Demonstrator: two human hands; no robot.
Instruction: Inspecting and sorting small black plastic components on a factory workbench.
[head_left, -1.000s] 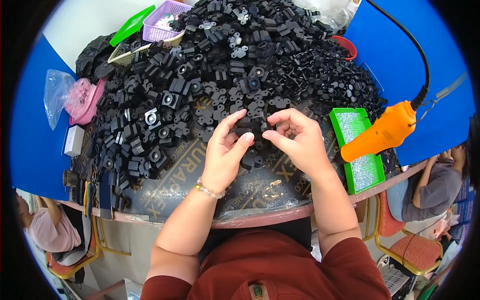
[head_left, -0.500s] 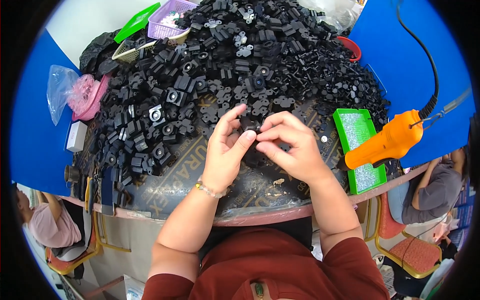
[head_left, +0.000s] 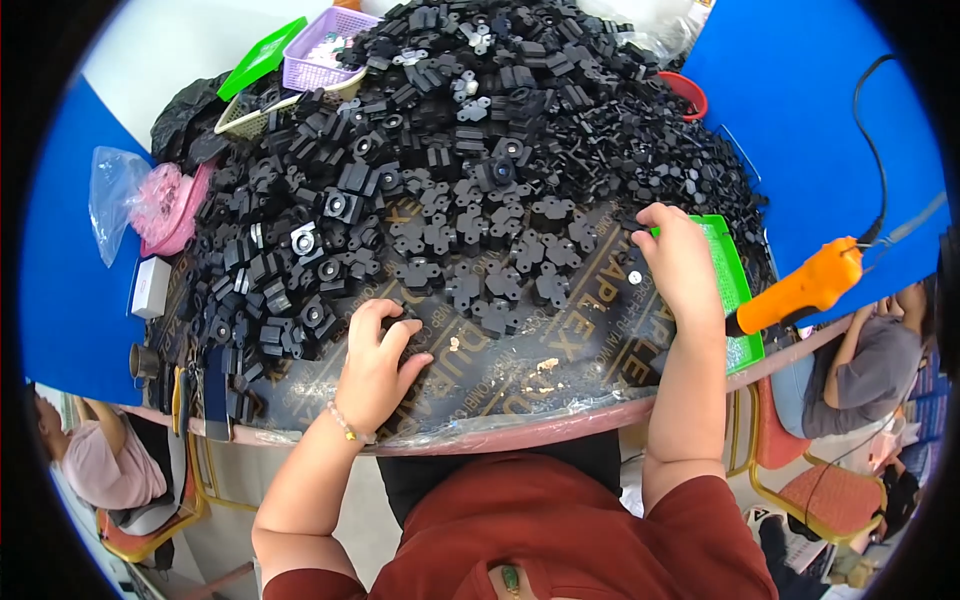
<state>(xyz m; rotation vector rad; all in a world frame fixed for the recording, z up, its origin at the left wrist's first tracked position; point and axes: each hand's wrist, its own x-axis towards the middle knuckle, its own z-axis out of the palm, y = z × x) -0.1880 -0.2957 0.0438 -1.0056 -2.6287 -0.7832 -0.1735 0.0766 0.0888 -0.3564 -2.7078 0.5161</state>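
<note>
My left hand point(head_left: 375, 365) is low over the dark table sheet, its fingers curled around a black plastic part point(head_left: 408, 325) that they mostly hide. My right hand point(head_left: 682, 265) is bent above the left side of the green tray point(head_left: 738, 262) of small silvery pieces. Its thumb and fingers are drawn together at the tips; whatever is between them is too small to make out. Between the hands, several flat black lobed parts point(head_left: 500, 280) lie in a loose cluster.
A large heap of black parts point(head_left: 470, 120) covers the back. An orange power screwdriver point(head_left: 800, 285) hangs at the right on a cord. Pink and lilac baskets point(head_left: 318, 65) stand at the far left. Tools point(head_left: 180, 395) lie by the left edge. Other people sit on both sides.
My hands were together at the middle, working on a small dark part. The left has moved down and left, the right across to the green tray. The screwdriver has swung slightly right.
</note>
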